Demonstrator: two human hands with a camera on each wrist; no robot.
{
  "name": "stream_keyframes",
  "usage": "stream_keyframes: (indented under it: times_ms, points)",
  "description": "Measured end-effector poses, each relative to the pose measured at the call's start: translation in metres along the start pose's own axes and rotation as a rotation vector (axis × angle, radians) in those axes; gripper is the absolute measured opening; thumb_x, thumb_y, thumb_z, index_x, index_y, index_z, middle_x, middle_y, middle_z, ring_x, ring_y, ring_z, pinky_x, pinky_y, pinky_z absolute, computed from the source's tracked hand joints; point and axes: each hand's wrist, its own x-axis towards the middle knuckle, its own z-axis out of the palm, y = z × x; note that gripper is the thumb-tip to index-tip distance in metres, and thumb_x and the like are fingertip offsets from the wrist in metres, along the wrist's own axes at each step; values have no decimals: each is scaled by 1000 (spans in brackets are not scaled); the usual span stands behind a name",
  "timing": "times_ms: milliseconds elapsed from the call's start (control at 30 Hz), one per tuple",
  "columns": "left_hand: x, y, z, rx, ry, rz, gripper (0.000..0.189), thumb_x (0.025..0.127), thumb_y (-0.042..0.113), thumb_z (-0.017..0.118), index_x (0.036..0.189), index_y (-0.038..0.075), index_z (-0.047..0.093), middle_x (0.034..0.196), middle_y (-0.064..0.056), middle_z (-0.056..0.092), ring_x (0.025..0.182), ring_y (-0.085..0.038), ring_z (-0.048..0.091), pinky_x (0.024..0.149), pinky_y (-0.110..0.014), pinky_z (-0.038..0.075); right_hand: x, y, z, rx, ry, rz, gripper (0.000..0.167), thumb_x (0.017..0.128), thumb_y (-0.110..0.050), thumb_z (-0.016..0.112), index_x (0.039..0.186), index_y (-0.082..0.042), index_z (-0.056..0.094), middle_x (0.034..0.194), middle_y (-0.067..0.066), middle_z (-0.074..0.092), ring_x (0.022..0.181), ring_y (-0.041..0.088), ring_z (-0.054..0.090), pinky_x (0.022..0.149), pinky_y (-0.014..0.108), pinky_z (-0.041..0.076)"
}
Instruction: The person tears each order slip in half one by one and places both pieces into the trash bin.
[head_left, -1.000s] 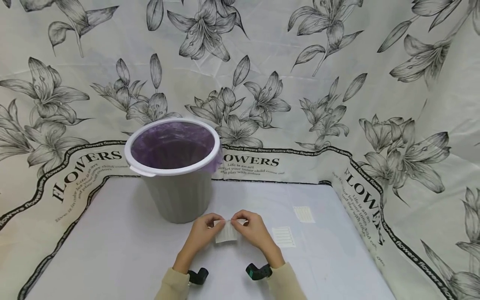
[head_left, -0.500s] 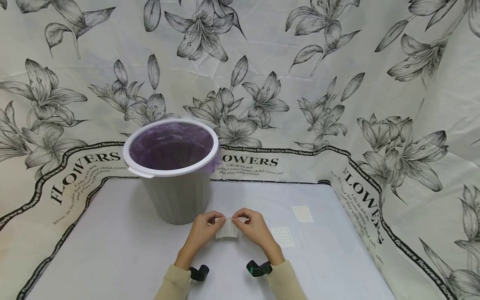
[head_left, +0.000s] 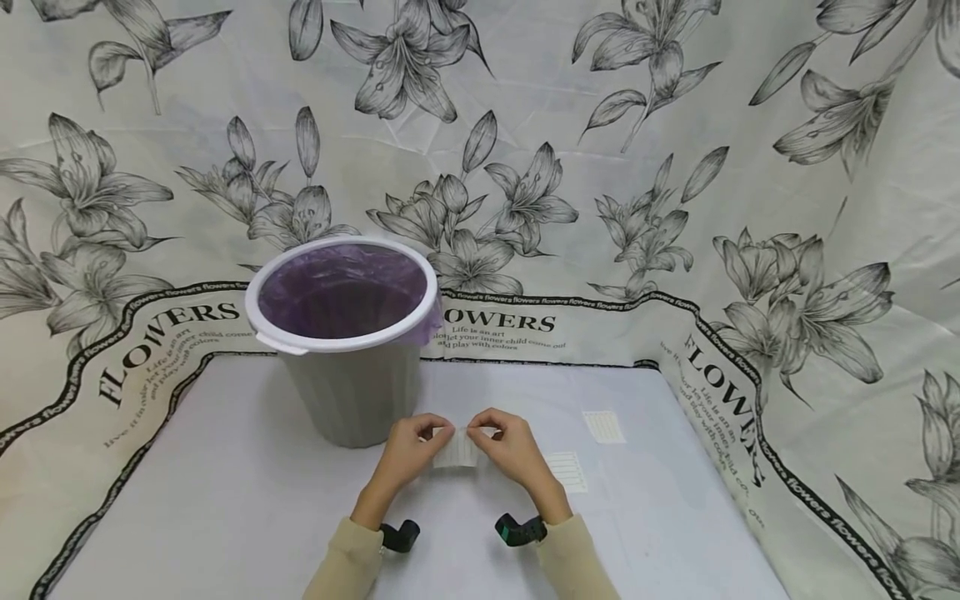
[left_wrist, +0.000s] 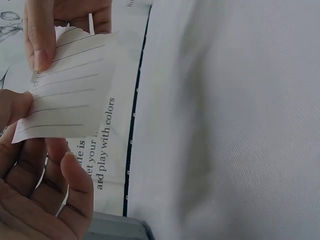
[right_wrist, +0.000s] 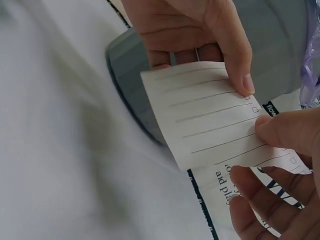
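Both hands pinch one lined sheet of note paper [head_left: 456, 450] with small checkboxes along one edge, seen close up in the left wrist view [left_wrist: 75, 95]. My left hand [head_left: 408, 454] grips it between thumb and fingers, its thumb on the printed face. My right hand [head_left: 513, 450] pinches the same edge a short way to the right, thumb also on the face. In the right wrist view the sheet [right_wrist: 200, 115] is slightly bent between the two thumbs. One side edge looks uneven in the left wrist view. The sheet is held above the table.
A grey bin [head_left: 360, 400] with a white rim and purple liner stands behind and left of the hands. Two lined paper pieces [head_left: 604, 427] [head_left: 567, 472] lie on the white table [head_left: 660, 517] to the right. A flower-printed cloth [head_left: 525, 250] hangs behind.
Both hands have moved slightly farther forward with the sheet of note paper between them. The grip looks the same, and the bin and the paper pieces on the table stay put.
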Motion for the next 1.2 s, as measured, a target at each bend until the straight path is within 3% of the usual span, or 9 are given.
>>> stream_keyframes:
  times_ms: [333,800,1200]
  points:
    - [1,3,-4,20,9,-2,4,92,18,78,92,14,81,84,2,75,76,-9,61,69,-23,50,-5,0,2,20,-6,8,6,96,-22,74,92,-18,75,93,-6,75,88,10,67,73,23,53]
    - [-6,-4,-3,10,-48,-16,14,95,25,76,96,12,81,90,0,77,76,-9,62,67,-22,50,-19,5,9,31,18,6,7,96,-23,74,93,-17,76,94,-5,75,90,10,68,75,24,53]
    - [-8,-7,2,-18,-49,-68,16,95,24,76,98,9,80,86,-2,75,68,-10,55,60,-21,45,-26,13,14,57,47,-13,11,95,-25,76,96,-14,76,95,-6,75,92,13,70,77,25,55]
